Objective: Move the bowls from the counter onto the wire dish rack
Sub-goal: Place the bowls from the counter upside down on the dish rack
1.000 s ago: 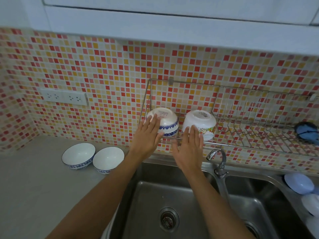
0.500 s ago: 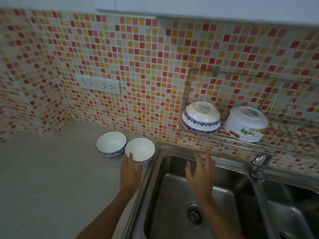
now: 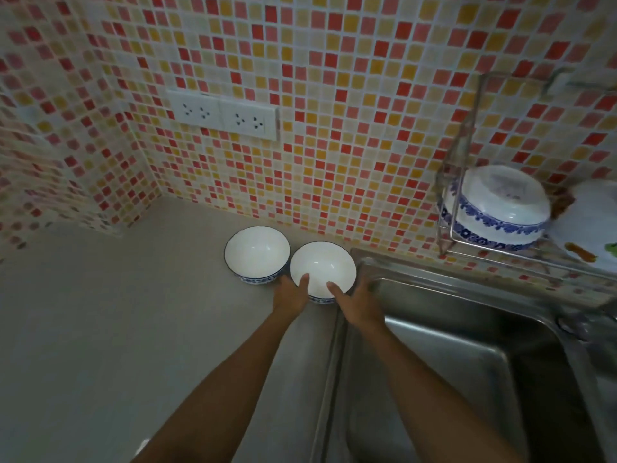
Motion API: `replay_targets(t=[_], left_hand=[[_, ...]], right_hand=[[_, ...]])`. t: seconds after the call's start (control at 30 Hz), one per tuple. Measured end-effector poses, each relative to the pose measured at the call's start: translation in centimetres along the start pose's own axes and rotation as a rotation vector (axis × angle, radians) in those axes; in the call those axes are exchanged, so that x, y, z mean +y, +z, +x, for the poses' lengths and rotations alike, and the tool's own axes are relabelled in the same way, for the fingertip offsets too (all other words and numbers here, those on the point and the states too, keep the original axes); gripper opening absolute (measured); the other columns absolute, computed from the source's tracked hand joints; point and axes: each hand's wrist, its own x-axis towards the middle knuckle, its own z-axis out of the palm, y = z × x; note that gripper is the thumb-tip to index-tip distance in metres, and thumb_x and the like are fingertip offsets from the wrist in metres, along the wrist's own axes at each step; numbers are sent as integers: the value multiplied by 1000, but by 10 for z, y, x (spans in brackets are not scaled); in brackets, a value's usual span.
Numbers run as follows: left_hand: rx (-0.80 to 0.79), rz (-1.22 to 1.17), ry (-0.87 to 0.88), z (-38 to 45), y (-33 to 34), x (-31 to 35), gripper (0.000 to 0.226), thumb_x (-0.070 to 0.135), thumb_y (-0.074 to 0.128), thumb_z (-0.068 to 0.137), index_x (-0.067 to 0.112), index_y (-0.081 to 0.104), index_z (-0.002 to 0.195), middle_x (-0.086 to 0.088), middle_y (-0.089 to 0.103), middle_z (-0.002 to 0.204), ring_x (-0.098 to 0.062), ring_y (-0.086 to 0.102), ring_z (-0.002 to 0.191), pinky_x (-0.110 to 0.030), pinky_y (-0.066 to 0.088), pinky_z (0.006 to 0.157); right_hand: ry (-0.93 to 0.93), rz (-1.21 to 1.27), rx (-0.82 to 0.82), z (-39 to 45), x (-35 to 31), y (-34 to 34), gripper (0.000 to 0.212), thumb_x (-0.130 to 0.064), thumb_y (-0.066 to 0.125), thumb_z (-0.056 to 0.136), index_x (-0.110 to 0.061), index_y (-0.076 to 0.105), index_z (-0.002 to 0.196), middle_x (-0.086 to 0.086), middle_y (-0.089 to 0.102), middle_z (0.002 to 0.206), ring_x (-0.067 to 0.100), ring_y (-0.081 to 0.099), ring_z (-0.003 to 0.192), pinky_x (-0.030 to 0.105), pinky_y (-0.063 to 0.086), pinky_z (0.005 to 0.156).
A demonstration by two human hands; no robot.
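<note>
Hands that a second ago were flat against the two upturned bowls on the wire dish rack [image 3: 467, 182] have left them and come down to the tabletop [image 3: 100, 329]. Both now close on the nearer white bowl [image 3: 322, 267], the one just beside the sink [image 3: 450, 345]: the left hand [image 3: 290, 294] has its thumb over the near rim and its fingers round the outside, and the right hand [image 3: 359, 300] grips the other side likewise. That bowl sits upright, apparently not yet lifted, touching or almost touching the second white bowl [image 3: 256, 252] to its left. On the rack the blue-patterned bowl [image 3: 497, 208] rests upside down, with the decorated bowl [image 3: 591, 225] next to it at the frame edge. Two bowls racked and two left, so the task looks about half done.
</note>
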Motion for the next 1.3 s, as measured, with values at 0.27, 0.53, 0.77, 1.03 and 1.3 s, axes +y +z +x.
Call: replay_targets(t=[0.27,0.53,0.77,1.03,1.3], left_hand=[[-85,-99,-60,15,1,-16,47,5,46,88,4,42,135,-17,52,135,-35,50,123,-48,44,103],[-100,-274,-137,-23,2,-7,53,22,45,88,15,31,138,-13,47,137,-35,48,120,-52,43,102],[-202,-416,-176,-72,8,13,55,50,43,93,27,28,141,-5,41,143,-31,48,119,-47,50,88],[-241,-464,70,-147,32,52,47,54,26,96,33,39,135,2,49,129,-19,55,101,-33,51,72],[-371,-579,176,-200,67,104,37,50,28,97,35,52,121,2,65,118,-23,64,103,-38,57,81]], right_hand=[[146,230,-35,8,-3,25,41,-17,45,90,-4,48,129,20,69,92,22,63,50,23,45,40],[132,318,-84,-30,12,1,42,-6,37,88,0,45,130,19,65,72,20,62,46,18,42,38],[9,307,-143,-77,42,-39,38,-7,37,90,1,46,126,20,67,68,21,62,46,20,44,41],[-144,294,-35,-116,59,-122,34,-37,48,98,-7,64,99,9,71,76,21,69,66,40,59,70],[-487,238,454,-146,66,-231,37,-37,43,100,-13,68,89,1,69,82,15,64,80,18,45,65]])
